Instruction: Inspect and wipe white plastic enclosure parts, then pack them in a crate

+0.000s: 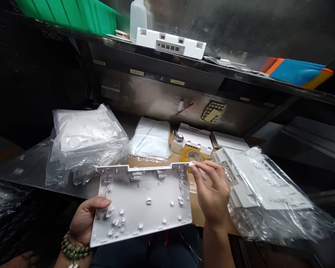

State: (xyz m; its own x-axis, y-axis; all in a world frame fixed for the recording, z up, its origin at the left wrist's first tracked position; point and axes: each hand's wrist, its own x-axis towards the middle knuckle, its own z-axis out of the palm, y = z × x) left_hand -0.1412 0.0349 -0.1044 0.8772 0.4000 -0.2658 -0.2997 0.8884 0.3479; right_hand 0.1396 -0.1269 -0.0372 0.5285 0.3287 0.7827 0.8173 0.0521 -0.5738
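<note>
Your right hand (212, 190) pinches a small white piece (200, 172) at the top right corner of the white plastic housing panel (142, 203), while your left hand (85, 219) clamps the panel's left edge, thumb on top, holding it tilted above your lap. You look to be fitting that piece into the corner; pressing it home calls for a steady panel. Bagged panels (86, 143) lie on the table (30, 167) beyond, with a yellow tape roll (194, 156) just past your fingertips.

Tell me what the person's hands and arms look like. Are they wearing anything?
Both hands are bare, no gloves. The left hand has a bracelet of round green and brownish beads around its wrist. The right hand and its forearm show no sleeve, watch or rings.
</note>
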